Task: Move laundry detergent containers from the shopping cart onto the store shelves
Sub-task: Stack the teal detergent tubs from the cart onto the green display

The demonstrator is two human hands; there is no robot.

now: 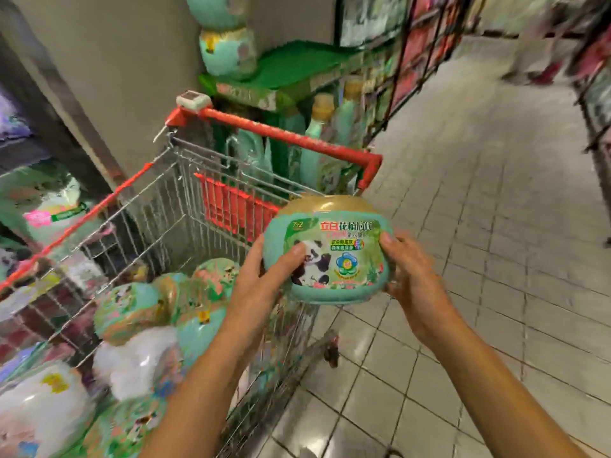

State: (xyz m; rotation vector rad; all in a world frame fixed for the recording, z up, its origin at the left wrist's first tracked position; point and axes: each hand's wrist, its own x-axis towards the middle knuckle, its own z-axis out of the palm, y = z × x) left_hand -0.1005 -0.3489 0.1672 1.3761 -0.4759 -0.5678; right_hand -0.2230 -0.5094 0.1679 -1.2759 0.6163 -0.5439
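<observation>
One round teal plastic detergent tub with a gold lid is held in both hands at the centre of the view. It sits just off the right rim of the silver wire shopping cart with a red handle, clear of the load inside. The left hand takes it from 9 o'clock, thumb laid across the label and the other fingers hidden behind. The right hand takes it from 3 o'clock, thumb pressed on the upper front. Each grip is closed round one side of the tub.

The tub is squat and rounded, wider than tall, with its label facing the camera. The label shows a panda at lower left and a blue-and-green flower emblem at lower right. "7+2" sits at the top left, and a line of red then dark Chinese characters beginning 立白 runs across the top. The smaller print is too soft to read.

In the cart basket, at 8 o'clock from the held tub, lie about five more teal tubs and two white tubs, though blur makes that count unsure. Beyond the handle at 12 o'clock, two tall green bottles with gold caps stand beside a green display stand, which carries two stacked teal tubs. Blurred store shelves run along 9 o'clock, and pale tiled floor fills the 3 o'clock side.
</observation>
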